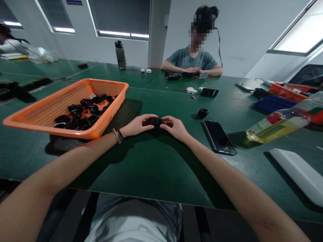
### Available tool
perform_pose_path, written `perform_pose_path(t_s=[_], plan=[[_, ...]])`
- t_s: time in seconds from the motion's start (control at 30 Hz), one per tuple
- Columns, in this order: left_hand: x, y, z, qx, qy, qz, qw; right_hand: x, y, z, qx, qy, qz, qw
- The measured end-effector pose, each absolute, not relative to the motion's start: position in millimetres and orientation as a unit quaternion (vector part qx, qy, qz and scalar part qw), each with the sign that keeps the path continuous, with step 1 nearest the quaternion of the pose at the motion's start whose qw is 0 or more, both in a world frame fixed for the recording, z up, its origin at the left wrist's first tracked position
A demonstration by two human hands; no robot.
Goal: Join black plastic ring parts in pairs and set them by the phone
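Note:
Between my two hands, just above the green table, is a small black plastic part point(155, 122), round and ridged; its exact kind is too small to make out. My left hand point(140, 125) pinches its left end between thumb and fingers. On the other end, the fingertips of my right hand point(176, 127) are closed too. An orange basket point(111, 124) stands to the left of my left hand, with several black ring-shaped plastic parts point(92, 119) heaped inside. Another black part point(203, 113) lies alone on the table, beyond my right hand and to its right.
Right of my right forearm lie a phone point(219, 137), a bottle of yellow liquid point(277, 124) and a white block point(297, 171). Across the green table point(156, 168) sits a person point(193, 58) near a second phone point(209, 92). A dark bottle point(120, 55) stands at the far edge.

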State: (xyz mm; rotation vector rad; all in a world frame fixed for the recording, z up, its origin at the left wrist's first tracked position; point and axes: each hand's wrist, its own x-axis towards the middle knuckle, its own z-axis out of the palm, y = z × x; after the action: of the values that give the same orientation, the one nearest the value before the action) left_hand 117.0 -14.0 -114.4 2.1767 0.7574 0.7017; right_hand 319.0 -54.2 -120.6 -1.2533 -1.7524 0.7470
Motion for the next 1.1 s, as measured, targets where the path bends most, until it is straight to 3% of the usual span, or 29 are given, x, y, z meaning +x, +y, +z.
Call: perform_pose_path(t_s=[1.1], plan=[[117.6, -15.0, -113.4, 0.845, 0.302, 0.268, 0.351, 320.4, -53.6, -120.7, -0.499, -0.712, 0.281, 0.407]])
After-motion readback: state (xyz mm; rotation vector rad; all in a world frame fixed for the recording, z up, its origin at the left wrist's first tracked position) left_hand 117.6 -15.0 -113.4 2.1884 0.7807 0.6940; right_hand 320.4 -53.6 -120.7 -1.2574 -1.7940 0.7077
